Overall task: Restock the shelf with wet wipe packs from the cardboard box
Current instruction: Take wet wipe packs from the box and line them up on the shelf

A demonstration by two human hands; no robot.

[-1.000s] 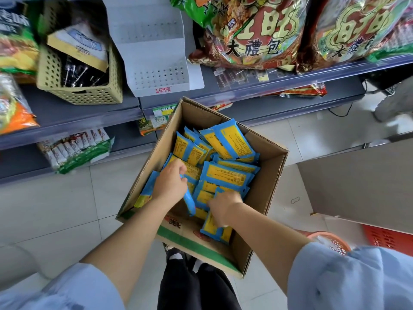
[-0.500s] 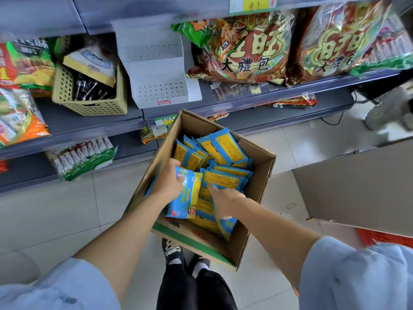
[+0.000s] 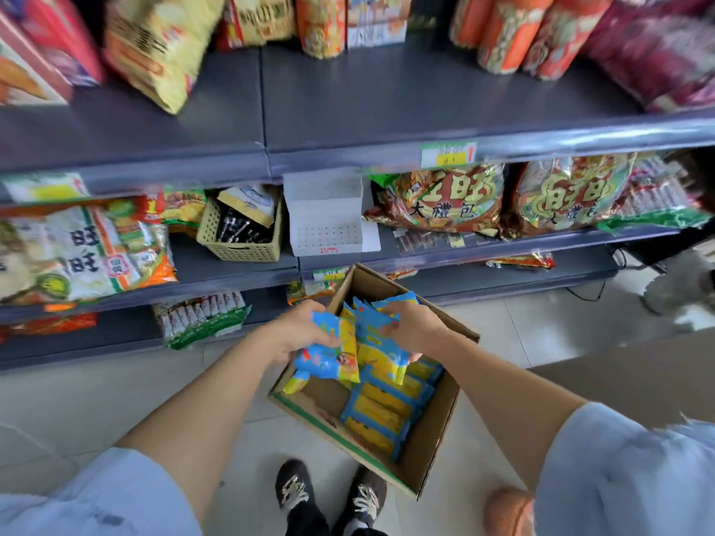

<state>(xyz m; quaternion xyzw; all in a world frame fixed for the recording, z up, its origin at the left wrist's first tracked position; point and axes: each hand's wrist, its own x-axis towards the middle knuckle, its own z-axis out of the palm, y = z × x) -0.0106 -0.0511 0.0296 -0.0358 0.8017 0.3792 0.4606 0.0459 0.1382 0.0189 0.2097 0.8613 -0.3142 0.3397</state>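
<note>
1. Logged left grip [image 3: 298, 330] clamped round one blue-and-yellow wet wipe pack [image 3: 329, 359], held over the left wall of the cardboard box [image 3: 433, 439].
2. Logged right grip [image 3: 416, 328] curled round a small bunch of packs [image 3: 383, 355] over the middle of the box. Cannot count them through the blur.
3. Checked against a second ago: found both grips then down among the stock inside the box. Half a second ago, saw only the left one raised with a pack. Now have both loaded and up at about rim height.
4. Noted the view swung upward as well. Brought into sight a bare grey shelf board [image 3: 387, 102] well above and beyond the box, with bagged snacks [image 3: 162, 44] along its back.
5. Saw many loose packs [image 3: 383, 412] left flat inside the box toward its right wall, and bare cardboard at its near-left corner.
6. Judged the pick-up done and the carry to the shelf next. Cannot tell which tier beyond the box is meant.
7. Flagged slick film: could shed a pack from the right-hand bunch back into the box.
</note>
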